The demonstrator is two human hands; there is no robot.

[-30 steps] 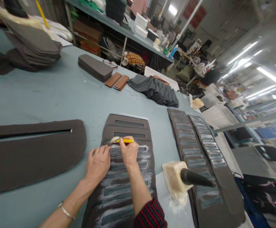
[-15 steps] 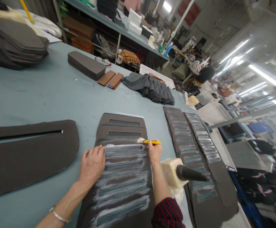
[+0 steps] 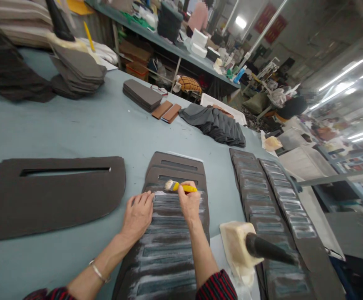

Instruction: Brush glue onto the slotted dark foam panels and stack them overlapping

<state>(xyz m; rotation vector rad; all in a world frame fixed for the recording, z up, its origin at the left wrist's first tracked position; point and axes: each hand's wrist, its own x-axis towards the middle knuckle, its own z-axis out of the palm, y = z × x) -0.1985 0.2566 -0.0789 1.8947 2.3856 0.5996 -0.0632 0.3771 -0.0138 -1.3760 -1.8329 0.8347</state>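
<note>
My right hand (image 3: 189, 202) grips a small yellow-handled brush (image 3: 183, 187), its pale bristles over the upper part of a row of overlapping dark grey slotted pieces (image 3: 181, 167). White smears run along the slots of the nearer pieces. My left hand (image 3: 138, 212) lies on the left edge of that row, fingers resting flat. To the right of my right forearm stands a cream container (image 3: 237, 246) with a dark spout. A large dark piece with one long slot (image 3: 59, 200) lies at the left.
Two more rows of smeared slotted pieces (image 3: 267, 208) lie at the right. Farther back are a dark stack (image 3: 141, 95), brown pieces (image 3: 166, 111), a grey cloth-like pile (image 3: 214, 125) and a white tray (image 3: 223, 104). A person (image 3: 198, 17) is in the background.
The brush in my right hand has moved left along the row. The view has shifted left, so more of the far-left stacks shows. My left hand stays at the row's left edge.
</note>
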